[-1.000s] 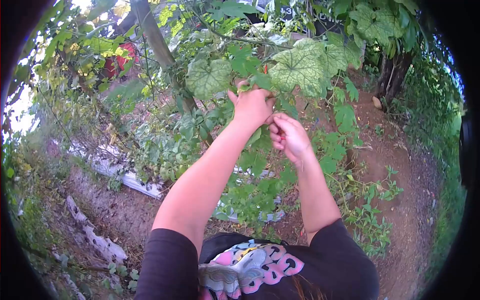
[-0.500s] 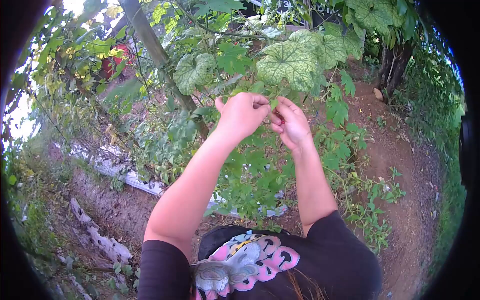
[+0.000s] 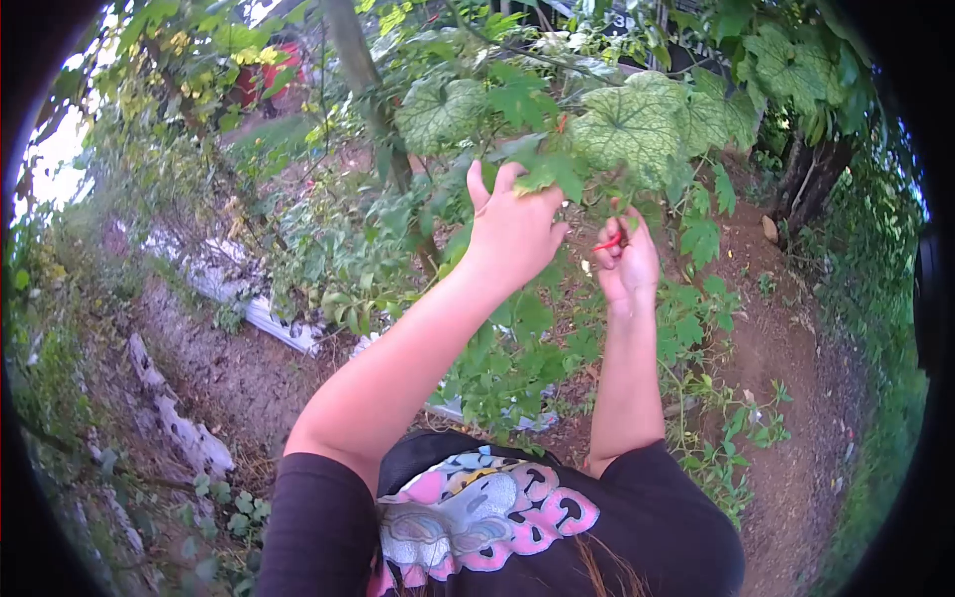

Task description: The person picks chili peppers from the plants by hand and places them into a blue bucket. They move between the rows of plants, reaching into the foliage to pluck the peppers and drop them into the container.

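Observation:
My left hand is raised among the climbing vine's leaves, back toward me, with its fingers spread. A green lobed leaf lies over some of its fingertips. To the right, my right hand is closed, palm side showing, with a thin, curved red piece in its curled fingers. Whether that is a tie or a tool handle I cannot make out. Just above my right hand hangs a large pale, green-veined leaf. Thin stems by the right fingertips are partly hidden.
A slanting wooden pole stands left of the vine. Behind on the right is a dark tree trunk beside a dirt path. Silvery sheeting runs along the ground at left, near a weathered log.
My hands have moved apart. The left has opened its fingers under a leaf; the right has lowered and shifted right, with more of the red piece showing. The view has shifted slightly.

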